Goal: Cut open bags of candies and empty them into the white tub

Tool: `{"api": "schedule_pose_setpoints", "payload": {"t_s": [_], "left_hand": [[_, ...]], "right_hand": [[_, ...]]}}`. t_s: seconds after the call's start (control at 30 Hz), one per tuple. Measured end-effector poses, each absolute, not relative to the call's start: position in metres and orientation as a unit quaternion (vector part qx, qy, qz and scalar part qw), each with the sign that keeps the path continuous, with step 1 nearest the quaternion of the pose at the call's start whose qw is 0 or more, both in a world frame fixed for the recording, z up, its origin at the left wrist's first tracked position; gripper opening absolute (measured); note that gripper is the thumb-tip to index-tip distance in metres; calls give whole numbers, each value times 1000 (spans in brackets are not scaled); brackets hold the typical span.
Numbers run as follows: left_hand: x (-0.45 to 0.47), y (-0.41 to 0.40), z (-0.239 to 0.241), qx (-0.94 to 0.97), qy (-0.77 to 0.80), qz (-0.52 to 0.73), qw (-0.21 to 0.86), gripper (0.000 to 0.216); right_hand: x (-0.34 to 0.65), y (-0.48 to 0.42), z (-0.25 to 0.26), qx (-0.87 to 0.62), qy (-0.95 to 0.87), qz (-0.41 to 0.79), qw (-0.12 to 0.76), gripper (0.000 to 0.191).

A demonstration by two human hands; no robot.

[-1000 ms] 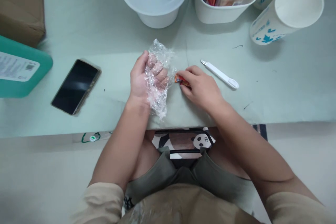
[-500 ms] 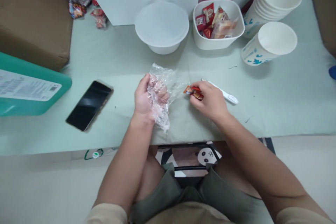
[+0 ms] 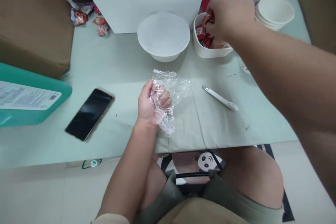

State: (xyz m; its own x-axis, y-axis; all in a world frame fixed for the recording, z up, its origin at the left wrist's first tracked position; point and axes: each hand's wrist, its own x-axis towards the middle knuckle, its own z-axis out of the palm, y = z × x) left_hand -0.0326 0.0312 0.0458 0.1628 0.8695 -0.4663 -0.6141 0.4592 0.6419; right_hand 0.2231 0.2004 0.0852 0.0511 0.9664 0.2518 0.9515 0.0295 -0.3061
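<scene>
My left hand is closed on a crumpled clear plastic wrap, which spreads over its fingers and out to the right above the table. My right hand reaches over a white tub at the back. Its fingers are bent together at a small red-orange wrapped candy, partly hidden by the hand. Several red wrapped candies lie in the tub beneath. To the left of the tub stands a round white bowl with a translucent lid.
A white utility knife lies right of my left hand. Paper cups stand behind my right forearm. At the left are a phone, a green jug, a cardboard box and more wrapped snacks.
My right hand has moved from beside the knife up to the white tub, carrying the red-orange candy. My left hand still holds the plastic wrap at about the same place.
</scene>
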Motion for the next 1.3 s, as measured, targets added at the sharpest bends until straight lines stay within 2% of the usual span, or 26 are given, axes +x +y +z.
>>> {"api": "schedule_pose_setpoints", "payload": {"t_s": [0.1, 0.2, 0.27, 0.33, 0.37, 0.43, 0.53, 0.63, 0.67, 0.73, 0.8, 0.93, 1.03, 1.13, 1.2, 1.3], "left_hand": [[-34, 34, 45, 146, 407, 499, 751, 56], [-37, 34, 45, 127, 400, 498, 759, 53], [-39, 35, 46, 103, 390, 501, 766, 52], [-40, 34, 49, 88, 381, 498, 774, 53], [-40, 33, 51, 85, 379, 486, 783, 53], [-39, 30, 54, 86, 388, 433, 809, 54], [-29, 20, 52, 103, 403, 318, 852, 53], [-13, 7, 42, 153, 398, 258, 867, 51], [-9, 4, 38, 176, 397, 250, 866, 50], [-3, 1, 29, 215, 404, 244, 855, 50], [-4, 3, 23, 246, 416, 251, 839, 49], [-12, 10, 17, 330, 423, 329, 777, 57], [-9, 6, 13, 455, 423, 306, 721, 66], [0, -2, 7, 564, 455, 253, 641, 37], [3, -3, 3, 576, 472, 267, 612, 19], [1, 0, 1, 523, 491, 324, 617, 16]], "right_hand": [[220, 232, 85, -709, -678, 92, 171, 23], [210, 222, 100, -725, -662, 100, 159, 30], [203, 190, 110, -702, -687, 60, 178, 46], [197, 143, 111, -667, -713, 49, 211, 41], [195, 116, 106, -658, -706, 65, 253, 36], [191, 60, 87, -601, -684, 164, 380, 28], [180, -10, 48, -533, -594, 352, 489, 42], [164, -48, 20, -504, -517, 504, 474, 67], [160, -53, 14, -505, -497, 537, 458, 68], [158, -57, 8, -530, -463, 562, 435, 47], [163, -55, 6, -571, -425, 541, 448, 23], [180, -49, 7, -603, -317, 507, 529, 27], [186, -45, 10, -590, -262, 526, 553, 36], [187, -43, 13, -572, -243, 555, 552, 37], [190, -42, 15, -566, -235, 561, 557, 34], [198, -41, 16, -567, -222, 557, 564, 31]]}}
